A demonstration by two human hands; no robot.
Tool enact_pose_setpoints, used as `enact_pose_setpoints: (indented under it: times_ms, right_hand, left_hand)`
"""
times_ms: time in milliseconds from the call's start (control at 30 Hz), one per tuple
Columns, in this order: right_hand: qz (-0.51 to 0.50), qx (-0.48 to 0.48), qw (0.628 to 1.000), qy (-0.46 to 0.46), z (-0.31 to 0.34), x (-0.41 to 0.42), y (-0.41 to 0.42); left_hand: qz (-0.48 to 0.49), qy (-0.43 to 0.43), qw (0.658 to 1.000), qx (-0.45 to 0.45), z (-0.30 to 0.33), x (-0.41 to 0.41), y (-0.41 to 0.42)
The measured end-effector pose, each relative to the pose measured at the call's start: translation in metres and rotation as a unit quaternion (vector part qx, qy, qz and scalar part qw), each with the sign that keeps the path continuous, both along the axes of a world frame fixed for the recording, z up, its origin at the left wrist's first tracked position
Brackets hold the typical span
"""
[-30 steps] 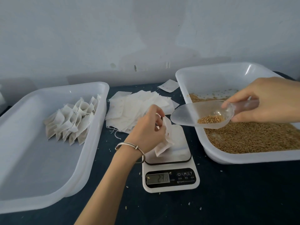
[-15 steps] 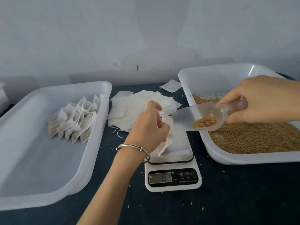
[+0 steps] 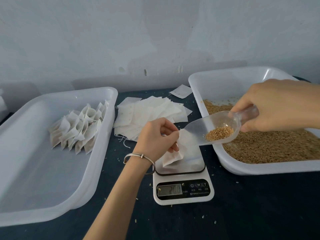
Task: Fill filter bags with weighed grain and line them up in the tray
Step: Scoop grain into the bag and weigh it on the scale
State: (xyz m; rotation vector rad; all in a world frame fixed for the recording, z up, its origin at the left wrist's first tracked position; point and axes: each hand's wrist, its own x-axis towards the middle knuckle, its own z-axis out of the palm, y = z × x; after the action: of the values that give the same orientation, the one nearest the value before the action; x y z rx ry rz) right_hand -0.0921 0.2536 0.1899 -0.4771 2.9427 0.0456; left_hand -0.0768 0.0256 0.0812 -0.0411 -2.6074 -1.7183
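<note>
Left hand (image 3: 156, 135) pinching filter bag (image 3: 180, 149) mouth, bag bottom resting on scale (image 3: 181, 172) to weigh while filling. Right hand (image 3: 277, 106) gripping scoop (image 3: 213, 129) handle, lip at bag mouth. Finished bags (image 3: 78, 129) lined up in tray (image 3: 52, 187) left of scale.

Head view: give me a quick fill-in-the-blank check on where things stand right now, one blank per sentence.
1. The left hand pinches an open filter bag over the ____.
2. The right hand holds a clear scoop carrying a little ____.
3. The filled bags stand in the ____ tray.
4. The empty bags lie ____ the two trays.

Missing words: scale; grain; left; between
</note>
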Motion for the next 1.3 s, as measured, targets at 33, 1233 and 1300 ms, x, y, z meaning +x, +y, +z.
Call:
enact_pose_setpoints:
  times_ms: [33,1233,1300]
  right_hand:
    - [0.004,0.008,1.0,0.0,0.001,0.0,-0.002]
    - [0.041,0.02,0.997,0.055,-0.001,-0.014,0.0]
    - [0.04,0.013,0.998,0.051,-0.001,-0.016,0.001]
  left_hand:
    - [0.0,-0.001,1.0,0.001,0.0,0.0,0.001]
    - [-0.003,0.007,1.0,0.012,-0.006,-0.004,0.002]
    - [-0.003,0.008,1.0,0.012,-0.006,-0.004,0.003]
